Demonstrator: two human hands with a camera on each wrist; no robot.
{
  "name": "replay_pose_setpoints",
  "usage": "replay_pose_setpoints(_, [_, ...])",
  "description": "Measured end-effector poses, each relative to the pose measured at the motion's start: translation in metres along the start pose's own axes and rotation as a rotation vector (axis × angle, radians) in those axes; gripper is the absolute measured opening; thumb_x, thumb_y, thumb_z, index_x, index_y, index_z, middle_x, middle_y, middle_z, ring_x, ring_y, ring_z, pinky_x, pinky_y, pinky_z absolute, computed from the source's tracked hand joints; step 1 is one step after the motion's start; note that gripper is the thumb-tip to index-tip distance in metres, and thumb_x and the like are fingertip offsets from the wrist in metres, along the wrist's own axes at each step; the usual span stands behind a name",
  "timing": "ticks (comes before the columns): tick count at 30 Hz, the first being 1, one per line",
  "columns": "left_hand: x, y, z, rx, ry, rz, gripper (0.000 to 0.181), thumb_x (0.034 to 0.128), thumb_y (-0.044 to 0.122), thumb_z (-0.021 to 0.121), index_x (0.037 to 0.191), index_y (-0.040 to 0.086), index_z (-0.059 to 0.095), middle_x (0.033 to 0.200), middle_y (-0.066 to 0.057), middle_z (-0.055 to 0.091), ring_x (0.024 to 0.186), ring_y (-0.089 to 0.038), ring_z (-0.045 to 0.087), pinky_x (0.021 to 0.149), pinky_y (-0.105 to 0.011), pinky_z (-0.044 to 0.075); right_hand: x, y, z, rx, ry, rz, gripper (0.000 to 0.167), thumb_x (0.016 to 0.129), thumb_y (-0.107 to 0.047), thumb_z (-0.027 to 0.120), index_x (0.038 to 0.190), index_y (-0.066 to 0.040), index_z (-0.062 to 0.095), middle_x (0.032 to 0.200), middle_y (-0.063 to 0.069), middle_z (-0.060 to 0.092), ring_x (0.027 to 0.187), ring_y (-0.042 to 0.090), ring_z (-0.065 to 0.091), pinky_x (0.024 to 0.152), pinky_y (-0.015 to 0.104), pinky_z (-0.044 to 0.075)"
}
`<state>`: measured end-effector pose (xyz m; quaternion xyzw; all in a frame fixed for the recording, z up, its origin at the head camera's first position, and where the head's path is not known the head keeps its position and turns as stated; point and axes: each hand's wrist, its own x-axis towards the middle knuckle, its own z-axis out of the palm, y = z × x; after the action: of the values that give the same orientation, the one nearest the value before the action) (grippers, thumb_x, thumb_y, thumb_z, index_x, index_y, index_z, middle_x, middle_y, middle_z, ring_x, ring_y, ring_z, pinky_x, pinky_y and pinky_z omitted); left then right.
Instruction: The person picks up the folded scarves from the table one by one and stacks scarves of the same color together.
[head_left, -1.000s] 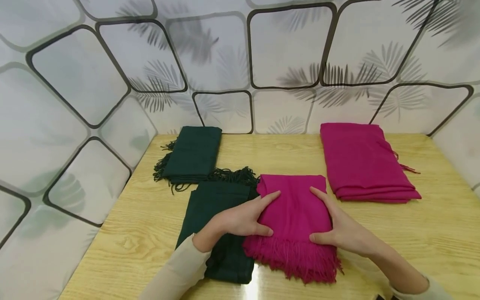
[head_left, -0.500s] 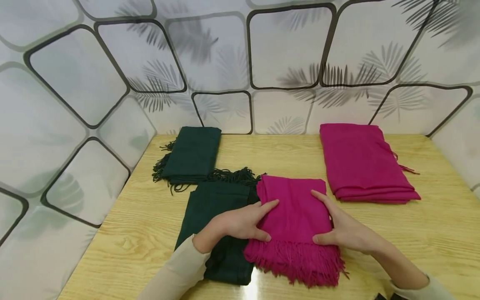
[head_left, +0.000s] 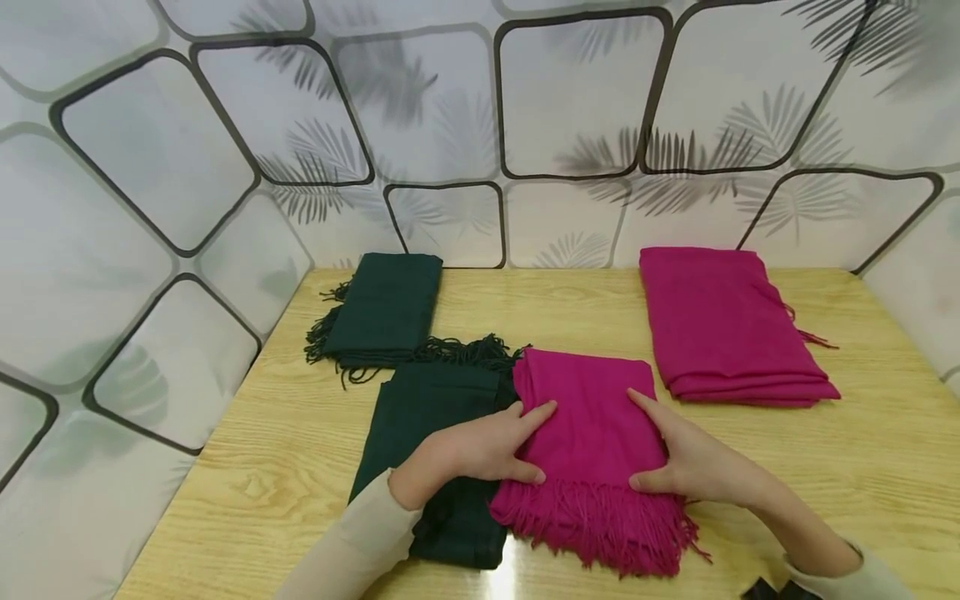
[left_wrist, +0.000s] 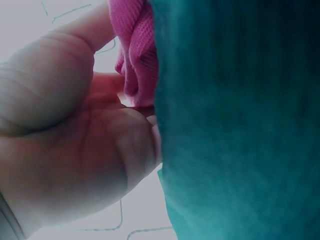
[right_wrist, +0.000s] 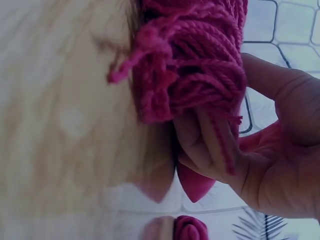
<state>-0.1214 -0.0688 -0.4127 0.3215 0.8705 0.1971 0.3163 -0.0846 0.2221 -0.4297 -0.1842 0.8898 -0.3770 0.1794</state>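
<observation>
A folded magenta scarf [head_left: 588, 417] lies at the front centre, its fringe toward the person. The left hand [head_left: 483, 446] grips its left edge, thumb and index finger on top. On the right edge, the right hand [head_left: 693, 458] does the same; in the right wrist view its other fingers curl at the side, below the fringe [right_wrist: 200, 70]. A folded dark green scarf [head_left: 442, 400] lies partly under the left forearm. The left wrist view shows the left hand [left_wrist: 75, 135] at the magenta cloth [left_wrist: 137, 55], beside green cloth [left_wrist: 240, 120].
Another folded dark green scarf [head_left: 390, 304] lies at the back left, fringe to its left. At the back right is a larger folded magenta scarf [head_left: 731, 325]. The wooden table [head_left: 247, 467] meets a patterned backdrop [head_left: 570, 92]. A small black object [head_left: 780, 590] shows at the bottom right.
The front magenta scarf has turned slightly, its right side and fringe shifting a little toward the person and to the right. The right hand has moved slightly with it; both hands still hold the edges.
</observation>
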Motion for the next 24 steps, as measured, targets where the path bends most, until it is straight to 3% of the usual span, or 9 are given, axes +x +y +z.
replay_pose_setpoints(4, [-0.003, 0.006, 0.004, 0.134, 0.006, -0.024, 0.086, 0.0926, 0.042, 0.068, 0.160, 0.016, 0.020, 0.151, -0.016, 0.036, 0.134, -0.027, 0.045, 0.104, -0.031, 0.045, -0.002, -0.003, 0.002, -0.091, 0.029, -0.005, 0.107, 0.074, -0.033, 0.087, 0.152, 0.005, 0.026, 0.148, 0.035, 0.033, 0.133, 0.047, 0.039, 0.100, 0.060, 0.038])
replay_pose_setpoints(8, [-0.005, 0.011, 0.007, 0.248, 0.010, -0.044, 0.083, 0.0932, 0.047, 0.065, 0.159, 0.018, 0.024, 0.151, -0.016, 0.038, 0.140, -0.034, 0.038, 0.105, -0.037, 0.045, -0.003, -0.006, 0.004, -0.115, 0.015, 0.039, 0.105, 0.073, -0.031, 0.088, 0.152, 0.004, 0.028, 0.146, 0.039, 0.031, 0.133, 0.051, 0.037, 0.101, 0.062, 0.038])
replay_pose_setpoints(12, [-0.006, 0.013, 0.008, 0.272, 0.004, -0.039, 0.082, 0.0942, 0.050, 0.063, 0.159, 0.020, 0.023, 0.152, -0.016, 0.037, 0.142, -0.036, 0.034, 0.107, -0.039, 0.043, -0.004, -0.006, 0.004, -0.106, -0.001, 0.067, 0.105, 0.074, -0.029, 0.088, 0.151, 0.005, 0.027, 0.146, 0.040, 0.028, 0.134, 0.053, 0.034, 0.101, 0.063, 0.036])
replay_pose_setpoints(18, [-0.012, 0.013, 0.005, 0.356, 0.027, -0.024, 0.079, 0.0948, 0.052, 0.060, 0.159, 0.020, 0.025, 0.148, -0.012, 0.043, 0.134, -0.029, 0.039, 0.110, -0.040, 0.039, -0.004, -0.005, 0.002, -0.100, 0.001, 0.063, 0.103, 0.074, -0.026, 0.088, 0.150, 0.008, 0.027, 0.147, 0.040, 0.027, 0.136, 0.053, 0.031, 0.103, 0.064, 0.034])
replay_pose_setpoints(24, [-0.018, 0.019, 0.010, 0.440, 0.083, -0.115, 0.076, 0.0939, 0.057, 0.058, 0.158, 0.026, 0.029, 0.149, -0.008, 0.044, 0.135, -0.032, 0.035, 0.108, -0.060, 0.033, -0.005, -0.006, 0.002, -0.129, 0.005, 0.056, 0.102, 0.074, -0.027, 0.088, 0.149, 0.009, 0.028, 0.147, 0.042, 0.027, 0.135, 0.056, 0.030, 0.102, 0.065, 0.035])
